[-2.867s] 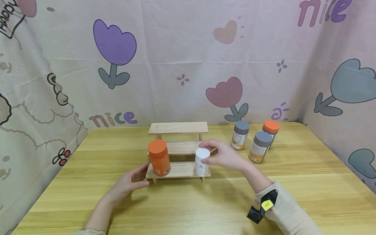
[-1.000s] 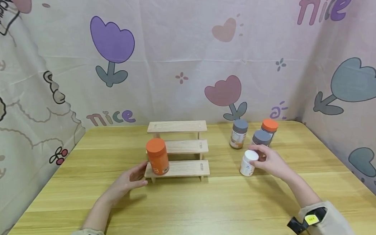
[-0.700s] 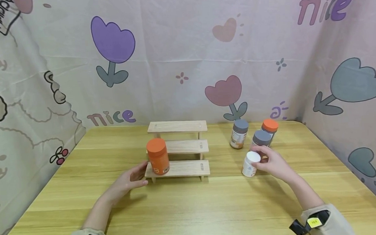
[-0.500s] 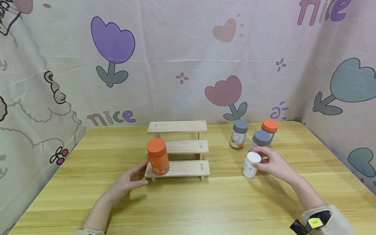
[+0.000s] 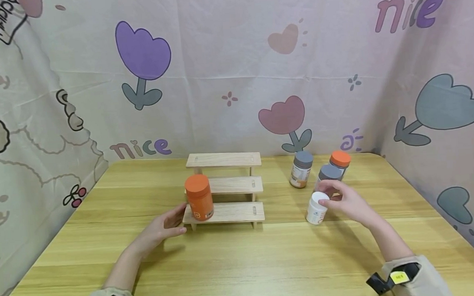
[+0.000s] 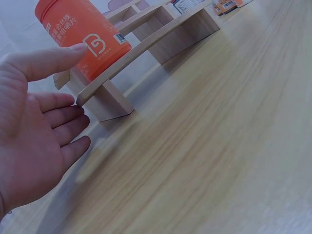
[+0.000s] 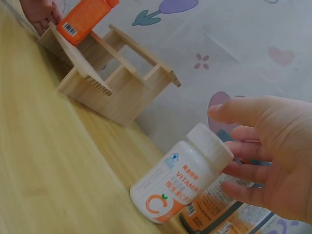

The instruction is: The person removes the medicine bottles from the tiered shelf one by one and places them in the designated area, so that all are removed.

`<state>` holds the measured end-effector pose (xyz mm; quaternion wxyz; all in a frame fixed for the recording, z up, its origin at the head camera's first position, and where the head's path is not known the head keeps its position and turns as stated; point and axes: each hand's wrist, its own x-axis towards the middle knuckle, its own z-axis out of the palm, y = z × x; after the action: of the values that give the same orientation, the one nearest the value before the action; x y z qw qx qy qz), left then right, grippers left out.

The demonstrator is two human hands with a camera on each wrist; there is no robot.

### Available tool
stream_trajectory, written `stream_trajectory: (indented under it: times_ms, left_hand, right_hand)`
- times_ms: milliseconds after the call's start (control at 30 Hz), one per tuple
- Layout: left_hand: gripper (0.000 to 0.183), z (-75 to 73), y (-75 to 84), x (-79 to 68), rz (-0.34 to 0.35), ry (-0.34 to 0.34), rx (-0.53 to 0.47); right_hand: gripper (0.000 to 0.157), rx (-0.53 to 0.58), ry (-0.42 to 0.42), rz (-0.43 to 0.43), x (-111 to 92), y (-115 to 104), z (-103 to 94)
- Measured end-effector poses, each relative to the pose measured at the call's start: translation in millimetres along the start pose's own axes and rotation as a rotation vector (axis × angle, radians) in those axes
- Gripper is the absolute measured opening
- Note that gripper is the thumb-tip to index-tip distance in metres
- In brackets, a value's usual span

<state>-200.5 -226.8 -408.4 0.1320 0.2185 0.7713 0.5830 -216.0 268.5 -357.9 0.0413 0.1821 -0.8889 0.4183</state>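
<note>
A white vitamin C bottle (image 5: 316, 210) stands upright on the table, to the right of a three-tier wooden shelf (image 5: 233, 212). Beside its cap is my right hand (image 5: 348, 204); in the right wrist view the thumb is lifted off and the fingers (image 7: 248, 171) extend behind the cap, perhaps still touching it. An orange bottle (image 5: 200, 202) sits on the left end of the lowest tier. My left hand (image 5: 160, 227) is at that end of the shelf, fingers (image 6: 68, 117) loosely extended with a fingertip against the tier's edge, holding nothing.
Behind the white bottle stand two grey-capped bottles (image 5: 301, 173) and an orange-capped bottle (image 5: 340, 159); my right hand partly hides the nearer grey-capped one. A patterned cloth (image 5: 215, 54) hangs around the wooden table (image 5: 228, 266).
From the right end of the lowest tier, the white bottle has moved right onto the table in my right hand. That hand has since loosened from it. My left hand stays put.
</note>
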Motion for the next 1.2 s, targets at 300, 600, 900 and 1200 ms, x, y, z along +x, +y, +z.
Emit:
stream_trajectory:
  times_ms: [300,600,900,1200]
  left_hand:
    - [0.071,-0.9,0.7,-0.2,0.008,0.007,0.004]
    - [0.071,-0.3,-0.3,0.3,0.0,0.007,0.015]
    - [0.07,0.8,-2.3,-0.1,0.003,-0.002,0.004]
    - [0.07,0.0,-1.4,-0.3,0.006,0.004,0.013]
  right_hand:
    - [0.049,0.022,-0.001,0.007,11,-18,-4.6]
    - [0.047,0.088,-0.032,-0.084,29,-40,7.9]
    - [0.049,0.153,-0.092,-0.161,43,-62,31.0]
    - [0.05,0.231,-0.12,-0.214,59,-84,58.3]
